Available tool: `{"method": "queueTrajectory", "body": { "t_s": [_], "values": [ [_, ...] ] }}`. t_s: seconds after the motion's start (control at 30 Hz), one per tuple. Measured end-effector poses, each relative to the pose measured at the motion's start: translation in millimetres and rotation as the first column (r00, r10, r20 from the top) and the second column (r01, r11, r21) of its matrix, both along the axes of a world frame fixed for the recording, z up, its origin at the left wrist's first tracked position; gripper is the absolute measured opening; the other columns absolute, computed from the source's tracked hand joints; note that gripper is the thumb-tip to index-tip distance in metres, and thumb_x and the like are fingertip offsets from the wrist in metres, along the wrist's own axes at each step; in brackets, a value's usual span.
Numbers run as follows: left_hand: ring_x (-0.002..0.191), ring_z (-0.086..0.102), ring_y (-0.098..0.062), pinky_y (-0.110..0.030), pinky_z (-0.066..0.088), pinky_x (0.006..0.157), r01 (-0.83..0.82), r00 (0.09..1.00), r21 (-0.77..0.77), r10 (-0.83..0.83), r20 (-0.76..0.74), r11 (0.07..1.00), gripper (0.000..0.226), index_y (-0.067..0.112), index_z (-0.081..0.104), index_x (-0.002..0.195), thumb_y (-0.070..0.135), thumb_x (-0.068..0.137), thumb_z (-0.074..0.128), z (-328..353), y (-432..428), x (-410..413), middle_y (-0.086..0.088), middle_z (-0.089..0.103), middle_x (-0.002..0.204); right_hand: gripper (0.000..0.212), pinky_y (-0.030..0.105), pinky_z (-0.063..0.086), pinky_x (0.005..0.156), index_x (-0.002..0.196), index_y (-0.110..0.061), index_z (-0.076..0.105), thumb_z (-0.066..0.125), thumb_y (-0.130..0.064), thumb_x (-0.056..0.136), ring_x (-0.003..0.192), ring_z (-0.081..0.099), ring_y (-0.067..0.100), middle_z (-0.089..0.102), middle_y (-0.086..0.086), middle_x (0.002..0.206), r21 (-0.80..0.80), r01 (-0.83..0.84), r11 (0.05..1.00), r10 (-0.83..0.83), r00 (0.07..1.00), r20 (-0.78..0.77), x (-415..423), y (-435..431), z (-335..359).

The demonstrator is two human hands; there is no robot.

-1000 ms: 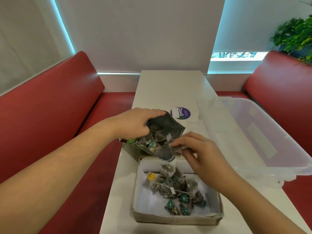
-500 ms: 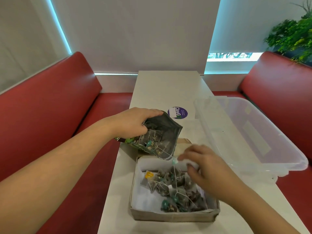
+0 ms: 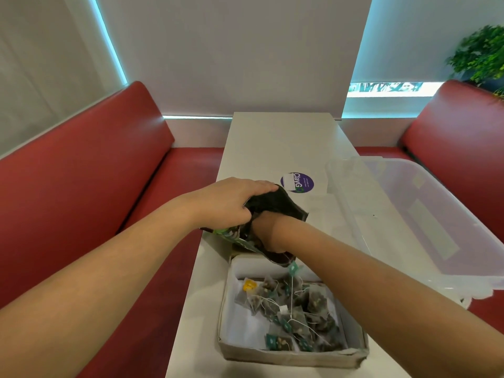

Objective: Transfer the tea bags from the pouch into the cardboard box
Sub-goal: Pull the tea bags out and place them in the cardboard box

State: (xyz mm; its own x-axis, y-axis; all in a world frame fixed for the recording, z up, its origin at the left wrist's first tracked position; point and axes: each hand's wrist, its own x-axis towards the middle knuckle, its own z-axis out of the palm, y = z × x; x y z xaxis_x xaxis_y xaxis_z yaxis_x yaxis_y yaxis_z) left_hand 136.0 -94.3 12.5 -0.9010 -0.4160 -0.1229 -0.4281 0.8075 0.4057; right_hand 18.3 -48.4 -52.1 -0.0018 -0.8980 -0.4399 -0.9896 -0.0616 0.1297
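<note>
Closest to me, at the table's (image 3: 281, 143) near edge, sits the open cardboard box (image 3: 291, 357), with a heap of tea bags (image 3: 300, 312) and their strings lying inside. Just beyond its far wall, the dark pouch (image 3: 275, 204) is held tilted, its mouth toward the box. The left hand (image 3: 231, 204) grips the pouch from above. The right hand (image 3: 266, 233) is plunged into its mouth, fingers hidden, so I cannot tell what they hold. Farther on lies a purple sticker (image 3: 297, 182), and a clear plastic bin (image 3: 425, 214) overhangs the right edge.

Bare forearms (image 3: 114, 271) lead to a bare left hand (image 3: 231, 204) and right hand (image 3: 266, 236).
</note>
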Motion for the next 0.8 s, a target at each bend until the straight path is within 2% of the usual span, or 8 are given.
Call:
{"method": "queueTrajectory", "body": {
  "t_s": [0.1,0.2,0.3,0.37,0.47,0.6,0.7,0.8],
  "values": [
    [0.128,0.035,0.003,-0.010,0.023,0.103,-0.004,1.000,-0.009,0.004,-0.001,1.000,0.079,0.033,0.028,0.146,-0.005,0.081,0.048,1.3,-0.5,-1.0,0.016,0.031,0.151,0.029,0.030,0.045,0.088,0.121,-0.008,0.056,0.054,-0.015,0.093,0.096,0.059,0.022,0.062,0.008,0.114,-0.037,0.029,0.999,-0.028,1.000,0.013,0.1,9.1,11.7],
    [0.120,0.042,0.002,-0.007,0.026,0.092,-0.015,1.000,-0.022,0.015,-0.003,1.000,0.079,0.033,0.029,0.147,-0.005,0.080,0.048,2.8,-2.7,-1.2,0.016,0.033,0.151,0.027,0.029,0.049,0.084,0.109,-0.015,0.068,0.056,-0.006,0.087,0.095,0.060,0.019,0.063,0.002,0.109,-0.383,0.046,0.922,0.076,0.951,0.298,-10.8,47.3,32.0],
    [0.114,0.047,-0.003,-0.008,0.029,0.089,-0.020,1.000,-0.053,0.020,0.007,0.998,0.077,0.032,0.028,0.147,-0.003,0.082,0.049,0.0,-5.2,-1.1,0.014,0.030,0.152,0.027,0.017,0.047,0.073,0.095,-0.018,0.073,0.062,0.001,0.079,0.080,0.059,0.010,0.063,-0.003,0.099,-0.531,0.139,0.836,0.186,0.838,0.513,-26.9,95.2,51.6],
    [0.130,0.041,-0.009,-0.016,0.031,0.100,-0.021,1.000,-0.068,0.021,0.010,0.997,0.077,0.032,0.027,0.147,-0.002,0.082,0.048,-2.7,-6.1,-0.4,0.012,0.029,0.154,0.025,0.010,0.044,0.073,0.092,-0.019,0.073,0.064,0.000,0.079,0.077,0.056,0.001,0.062,-0.007,0.096,-0.547,0.180,0.818,0.201,0.801,0.564,-35.8,117.0,54.9],
    [0.138,0.032,-0.010,-0.026,0.031,0.110,-0.027,1.000,-0.085,0.028,0.009,0.996,0.078,0.032,0.026,0.148,-0.002,0.081,0.048,-3.5,-6.6,1.9,0.010,0.029,0.154,0.024,0.017,0.048,0.079,0.093,-0.021,0.071,0.066,-0.002,0.079,0.083,0.059,0.004,0.063,-0.007,0.099,-0.500,0.217,0.838,0.143,0.798,0.586,-43.7,140.8,44.6],
    [0.131,0.036,-0.004,-0.015,0.027,0.101,-0.027,1.000,-0.083,0.028,0.014,0.996,0.079,0.032,0.026,0.148,-0.004,0.081,0.047,-2.6,-4.6,3.7,0.013,0.029,0.153,0.035,0.008,0.037,0.092,0.110,-0.027,0.067,0.061,-0.004,0.084,0.105,0.052,0.000,0.057,-0.013,0.121,-0.313,0.138,0.940,0.040,0.863,0.503,-49.7,156.7,26.6],
    [0.137,0.030,-0.006,-0.017,0.025,0.105,-0.028,1.000,-0.077,0.029,0.011,0.997,0.079,0.032,0.026,0.148,-0.005,0.081,0.047,-4.1,-4.0,5.4,0.013,0.028,0.153,0.047,0.013,0.039,0.096,0.110,-0.025,0.067,0.050,0.009,0.082,0.111,0.053,0.006,0.056,-0.010,0.126,-0.378,0.190,0.906,0.031,0.861,0.507,-45.5,145.7,30.0],
    [0.139,0.028,-0.006,-0.021,0.025,0.110,-0.027,1.000,-0.085,0.027,0.004,0.996,0.080,0.033,0.026,0.148,-0.005,0.080,0.047,-3.6,-2.8,5.5,0.013,0.028,0.154,0.043,0.017,0.041,0.094,0.112,-0.023,0.066,0.050,0.006,0.084,0.109,0.055,0.012,0.056,-0.007,0.124,-0.456,0.209,0.865,0.067,0.853,0.517,-32.2,116.8,28.1]
  ]
}}
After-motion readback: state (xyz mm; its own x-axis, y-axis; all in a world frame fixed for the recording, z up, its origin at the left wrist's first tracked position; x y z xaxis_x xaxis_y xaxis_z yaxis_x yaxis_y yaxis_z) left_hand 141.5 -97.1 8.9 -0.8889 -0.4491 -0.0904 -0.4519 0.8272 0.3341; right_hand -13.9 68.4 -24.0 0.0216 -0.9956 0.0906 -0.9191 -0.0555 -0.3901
